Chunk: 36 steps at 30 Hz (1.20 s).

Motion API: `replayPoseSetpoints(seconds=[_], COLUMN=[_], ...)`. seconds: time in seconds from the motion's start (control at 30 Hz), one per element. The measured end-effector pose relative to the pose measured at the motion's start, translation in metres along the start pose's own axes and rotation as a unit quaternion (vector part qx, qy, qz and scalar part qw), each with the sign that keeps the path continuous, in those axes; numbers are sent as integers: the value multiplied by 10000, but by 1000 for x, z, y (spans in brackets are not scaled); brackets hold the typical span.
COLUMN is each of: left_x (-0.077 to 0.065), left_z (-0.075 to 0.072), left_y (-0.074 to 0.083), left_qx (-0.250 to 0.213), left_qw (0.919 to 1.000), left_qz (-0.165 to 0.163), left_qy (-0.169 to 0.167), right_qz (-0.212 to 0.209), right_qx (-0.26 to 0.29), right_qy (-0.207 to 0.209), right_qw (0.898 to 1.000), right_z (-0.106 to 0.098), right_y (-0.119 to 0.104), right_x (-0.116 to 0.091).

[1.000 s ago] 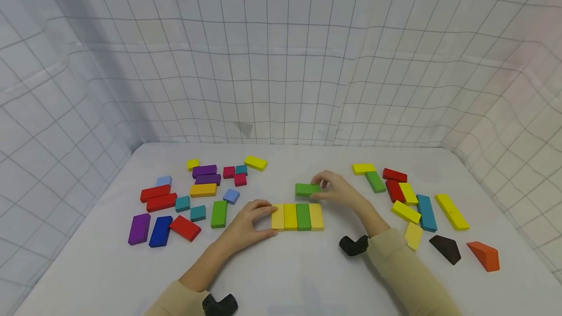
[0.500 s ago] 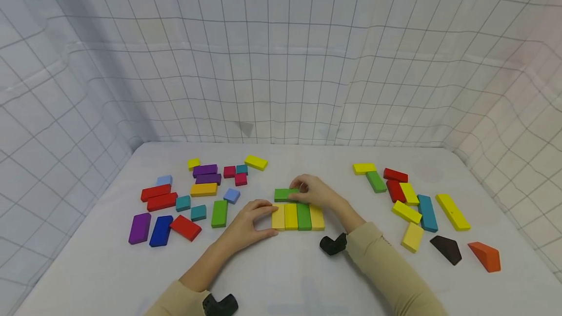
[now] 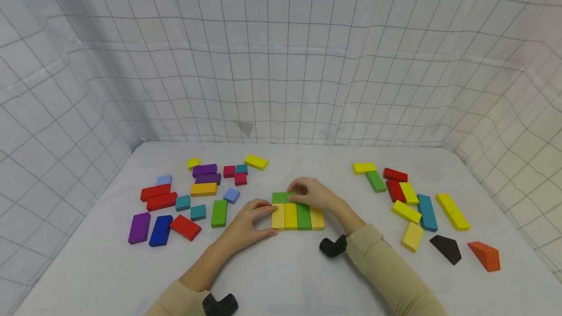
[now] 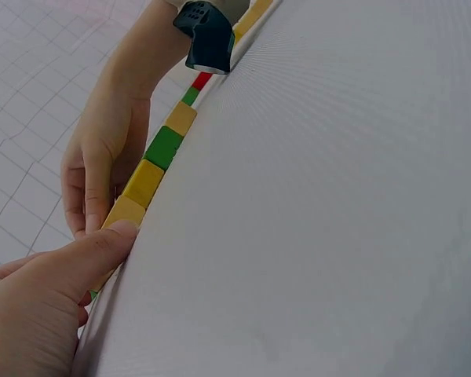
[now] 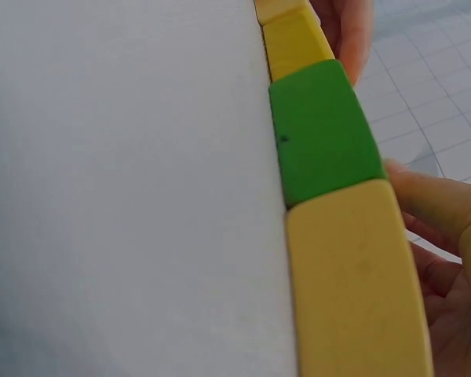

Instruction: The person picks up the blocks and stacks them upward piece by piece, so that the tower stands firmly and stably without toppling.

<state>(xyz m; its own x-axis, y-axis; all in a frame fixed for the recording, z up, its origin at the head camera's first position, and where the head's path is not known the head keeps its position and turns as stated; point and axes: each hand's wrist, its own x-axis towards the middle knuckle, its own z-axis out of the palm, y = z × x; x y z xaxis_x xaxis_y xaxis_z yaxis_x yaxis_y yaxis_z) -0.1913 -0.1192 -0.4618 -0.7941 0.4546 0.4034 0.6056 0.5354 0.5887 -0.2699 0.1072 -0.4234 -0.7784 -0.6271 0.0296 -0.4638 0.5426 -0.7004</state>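
In the head view, four-sided flat blocks lie side by side in a row: a pale yellow block (image 3: pixel 278 218) at the left end, a bright yellow block (image 3: pixel 291 217), a green block (image 3: pixel 304 218), and another pale yellow block (image 3: pixel 317 219) at the right. Along their far ends lies a crosswise green block (image 3: pixel 281 197), its right part hidden by my right hand (image 3: pixel 313 193), which pinches it between thumb and fingers. My left hand (image 3: pixel 248 226) holds the left-end block, thumb at its near end and fingers at its far end. The left wrist view shows that thumb (image 4: pixel 102 247) against the block.
Left of the hands lie scattered blocks, among them a green block (image 3: pixel 219 213), a red block (image 3: pixel 185 228) and a dark blue block (image 3: pixel 160 231). On the right are a long yellow block (image 3: pixel 452 212), a black piece (image 3: pixel 445 249) and an orange piece (image 3: pixel 484 256). Grid-patterned curtains surround the white table.
My right hand has moved left with the crosswise green block, then slightly nearer, bringing it against the row's far ends above the left blocks. The left hand has stayed in place.
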Motion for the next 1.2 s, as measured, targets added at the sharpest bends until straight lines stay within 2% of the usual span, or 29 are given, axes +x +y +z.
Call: replayPoseSetpoints(seconds=[0.23,0.37,0.43,0.5,0.6,0.7,0.9,1.03,1.2], left_x=[0,0,-1,-1,-1,-1,-1,-1,-1], left_z=[-1,-1,-1,0,-1,-1,-1,-1,-1], left_y=[0,1,1,1,1,1,2,2,1], left_qx=[-7,18,18,14,2,5,-32,-53,-19], left_qw=[10000,9999,9999,9999,9999,9999,9998,9998,9999], left_qz=[-52,-121,-132,-134,-111,-121,-170,-176,-136], left_qy=[-26,-48,-47,-49,-49,-56,-92,-122,-87], right_qz=[-46,147,290,448,767,1093,1524,1790,1779], right_qx=[124,252,299,267,80,-164,-568,-802,-894], right_qy=[-95,2,289,750,1541,2038,1963,1842,1965], right_qw=[9999,9996,9987,9958,9850,9727,9670,9631,9601], right_z=[-2,-13,-25,-40,-65,-87,-108,-107,-101], right_y=[2,8,17,29,52,72,100,107,106], right_x=[0,-4,-9,-18,-35,-54,-76,-80,-75])
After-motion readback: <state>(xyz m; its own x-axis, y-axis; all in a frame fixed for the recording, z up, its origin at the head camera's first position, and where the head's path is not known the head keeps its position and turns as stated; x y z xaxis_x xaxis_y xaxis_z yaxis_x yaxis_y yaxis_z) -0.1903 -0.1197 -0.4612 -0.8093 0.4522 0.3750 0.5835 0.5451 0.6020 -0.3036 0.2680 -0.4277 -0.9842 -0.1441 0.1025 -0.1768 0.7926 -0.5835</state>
